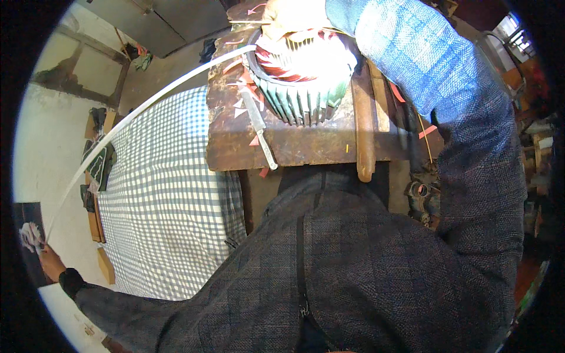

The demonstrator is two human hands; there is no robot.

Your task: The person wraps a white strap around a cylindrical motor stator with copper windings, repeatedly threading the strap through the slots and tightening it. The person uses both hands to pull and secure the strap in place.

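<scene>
A finned motor stator (300, 97) sits on a worn wooden bench (318, 150), with reddish slot liners around its inner bore. Strong glare washes out its right side. My right hand (294, 15) lies at its far rim; its fingers are lost in the glare. From the stator's left rim a long white strip (126, 120) arcs down to the far left. There my left hand (52, 263), arm stretched out, is closed on its end. A crumpled whitish bundle (30, 235) shows beside that hand; whether the hand touches it I cannot tell.
Left of the stator lies a knife (259, 129) among red paper scraps (241, 106). A rounded wooden stick (364, 117) and a flat wooden strip (379, 97) lie to its right. Checked cloth (170, 194) covers a surface at left. A metal part (421, 191) sits low at right.
</scene>
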